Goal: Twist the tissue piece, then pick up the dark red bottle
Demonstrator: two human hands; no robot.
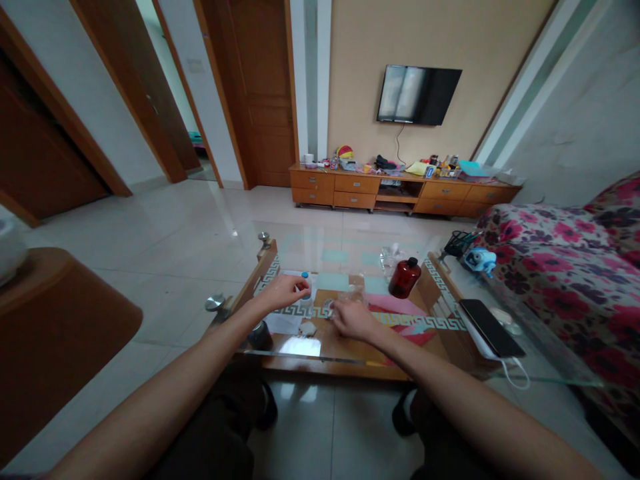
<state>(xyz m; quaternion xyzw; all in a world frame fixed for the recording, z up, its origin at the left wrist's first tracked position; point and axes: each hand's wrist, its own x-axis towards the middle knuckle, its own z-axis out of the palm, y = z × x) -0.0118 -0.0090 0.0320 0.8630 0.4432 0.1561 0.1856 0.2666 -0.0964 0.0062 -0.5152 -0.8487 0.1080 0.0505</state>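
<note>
My left hand (pixel 289 291) is over the glass table (pixel 320 357), its fingers curled together beside a small clear bottle with a blue cap (pixel 305 285); whatever it may hold is too small to make out. To its right, my right hand (pixel 353 319) is closed around something clear and shiny near the table's middle, too small to name. Crumpled clear plastic (pixel 356 293) lies just behind my right hand. A red-brown bottle with a black cap (pixel 405 277) stands farther back on the right. A small pale scrap (pixel 307 329) lies between my hands, nearer the front edge.
A black phone (pixel 493 328) with a white cable lies at the table's right, near a pen holder (pixel 457 244) and a blue-and-white object (pixel 481 261). More clear plastic (pixel 393 259) is by the brown bottle. A dark jar (pixel 260 335) shows at the front left.
</note>
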